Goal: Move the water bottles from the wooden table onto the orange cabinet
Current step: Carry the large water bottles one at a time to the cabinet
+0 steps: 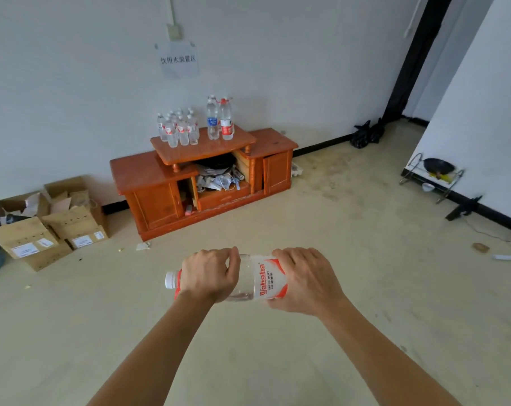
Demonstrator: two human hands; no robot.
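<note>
A clear water bottle with a red-and-white label lies on its side in mid-air over the floor, white cap pointing left. The left hand grips its neck end, fingers curled over the top; the right hand wraps round its base end. Ahead, against the wall, stands the orange cabinet. On its raised top, a cluster of small bottles stands upright at the left end, and two taller bottles stand near the back right corner. Open cardboard boxes sit on the floor left of the cabinet, and a paper sign hangs above it.
</note>
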